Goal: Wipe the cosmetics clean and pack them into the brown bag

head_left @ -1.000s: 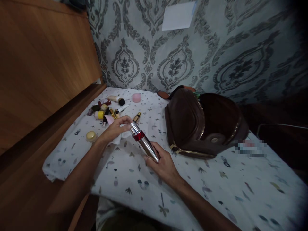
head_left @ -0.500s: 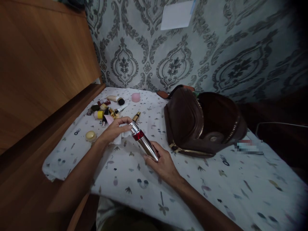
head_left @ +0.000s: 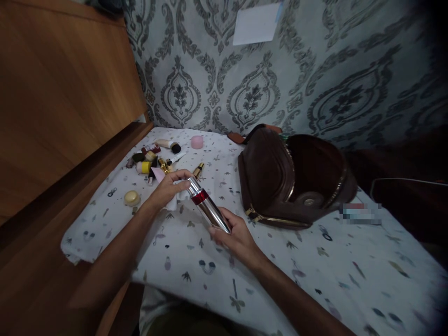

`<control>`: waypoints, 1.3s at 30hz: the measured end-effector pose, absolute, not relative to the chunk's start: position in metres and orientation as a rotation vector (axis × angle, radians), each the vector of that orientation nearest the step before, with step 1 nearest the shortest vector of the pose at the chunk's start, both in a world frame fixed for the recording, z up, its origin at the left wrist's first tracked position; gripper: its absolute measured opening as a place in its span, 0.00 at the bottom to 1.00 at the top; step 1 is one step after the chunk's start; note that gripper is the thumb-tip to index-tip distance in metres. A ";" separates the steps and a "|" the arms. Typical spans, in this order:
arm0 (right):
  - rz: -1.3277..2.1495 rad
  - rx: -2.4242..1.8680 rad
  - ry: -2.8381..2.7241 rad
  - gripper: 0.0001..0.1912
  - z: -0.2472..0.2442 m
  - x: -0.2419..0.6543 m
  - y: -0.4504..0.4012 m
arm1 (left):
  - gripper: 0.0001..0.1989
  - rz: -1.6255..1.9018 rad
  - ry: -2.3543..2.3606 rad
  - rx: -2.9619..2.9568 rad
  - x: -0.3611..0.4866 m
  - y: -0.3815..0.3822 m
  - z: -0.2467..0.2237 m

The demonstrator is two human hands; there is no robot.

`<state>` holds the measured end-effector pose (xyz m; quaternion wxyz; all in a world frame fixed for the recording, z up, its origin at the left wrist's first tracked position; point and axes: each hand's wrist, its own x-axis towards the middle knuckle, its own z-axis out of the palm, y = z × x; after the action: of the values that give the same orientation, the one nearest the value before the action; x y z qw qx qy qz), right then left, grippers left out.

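Between my hands a shiny silver cosmetic bottle (head_left: 210, 211) with a red band is held tilted over the table. My right hand (head_left: 238, 235) wraps round its lower end. At the top end, my left hand (head_left: 174, 188) pinches the silver cap, and a white cloth or tissue (head_left: 172, 204) shows beneath that hand. Just behind the bottle lies a small gold and black bottle (head_left: 198, 171). Left of my left hand, a round cream-yellow container (head_left: 132, 198) sits on the patterned cloth.
Several cosmetics, among them a yellow-banded bottle (head_left: 143, 167) and a black-capped tube (head_left: 168, 145), lie at the back left. A pink jar (head_left: 197, 142) stands near the wall. An open brown bag (head_left: 266, 177) rests at the right. A wooden cabinet (head_left: 70, 74) borders the left side.
Almost nothing differs. Both hands keep their hold on the silver bottle, and the whole view has shifted very slightly.
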<state>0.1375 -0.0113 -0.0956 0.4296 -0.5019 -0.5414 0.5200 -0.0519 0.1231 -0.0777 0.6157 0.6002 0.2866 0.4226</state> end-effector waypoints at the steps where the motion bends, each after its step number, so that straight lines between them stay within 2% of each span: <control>1: 1.341 -1.236 -1.310 0.19 -0.095 0.137 -0.011 | 0.23 1.000 0.663 1.351 -0.050 0.124 -0.079; 6: 1.267 -1.210 -1.261 0.15 -0.096 0.137 -0.011 | 0.26 1.155 0.741 1.107 -0.038 0.124 -0.083; 11: 0.875 -1.393 -1.414 0.15 -0.101 0.136 -0.009 | 0.22 1.315 0.751 0.876 -0.025 0.112 -0.078; 16: 0.417 -1.477 -1.689 0.23 -0.115 0.138 -0.014 | 0.16 1.326 0.748 1.365 -0.019 0.091 -0.075; 19: 0.313 -1.458 -1.779 0.26 -0.120 0.139 -0.017 | 0.08 1.285 0.865 1.661 -0.020 0.086 -0.074; 21: 0.437 -1.441 -1.776 0.26 -0.117 0.137 -0.018 | 0.05 1.317 0.929 1.674 -0.020 0.085 -0.074; 25: 0.963 -1.336 -1.578 0.15 -0.100 0.132 -0.018 | 0.09 1.298 0.918 1.388 -0.019 0.086 -0.072; 27: 1.267 -1.211 -1.411 0.13 -0.095 0.131 -0.018 | 0.10 1.258 0.811 1.173 -0.017 0.084 -0.070; 31: 1.752 -0.902 -0.996 0.23 -0.100 0.129 -0.018 | 0.09 1.198 0.584 0.925 -0.014 0.077 -0.066; 34: 1.983 -0.719 -0.691 0.26 -0.105 0.129 -0.019 | 0.08 1.170 0.453 0.766 -0.012 0.070 -0.066; 39: 2.067 -0.615 -0.567 0.25 -0.104 0.126 -0.020 | 0.11 1.090 0.468 0.590 -0.006 0.057 -0.067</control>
<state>0.1260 -0.0203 -0.1039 0.4402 -0.2478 -0.2283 0.8323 -0.0062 0.0568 -0.0667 0.7885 0.2740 0.2172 0.5060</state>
